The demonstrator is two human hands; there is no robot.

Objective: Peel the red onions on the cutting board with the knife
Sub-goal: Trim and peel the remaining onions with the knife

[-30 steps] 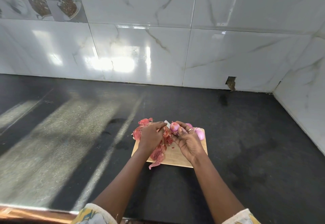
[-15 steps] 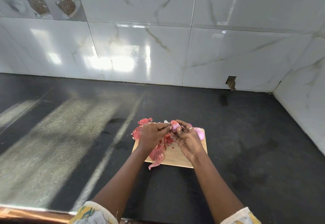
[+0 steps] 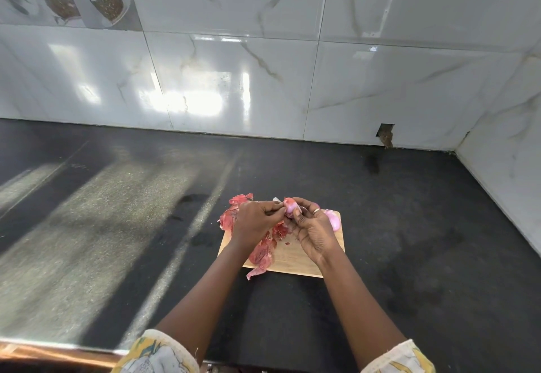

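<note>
A small wooden cutting board (image 3: 301,260) lies on the black counter. Over it my right hand (image 3: 314,233) holds a partly peeled red onion (image 3: 290,205) between thumb and fingers. My left hand (image 3: 254,223) is curled round the knife, and only the pale blade tip (image 3: 275,198) shows above its fingers. The left thumb and fingertips meet at the onion's left side. A peeled pink onion (image 3: 333,222) lies at the board's far right corner, and another (image 3: 315,205) peeks out behind my right hand. Red onion skins (image 3: 262,252) cover the board's left part.
More skins (image 3: 234,214) spill off the board's far left corner, and one strip (image 3: 254,273) hangs over the near edge. The black counter (image 3: 409,241) runs to tiled walls at the back and the right. The counter's front edge (image 3: 58,346) lies near my sleeves.
My left hand's fingers have closed in on the onion's left side, and both hands have risen slightly. The board and the skins have not moved.
</note>
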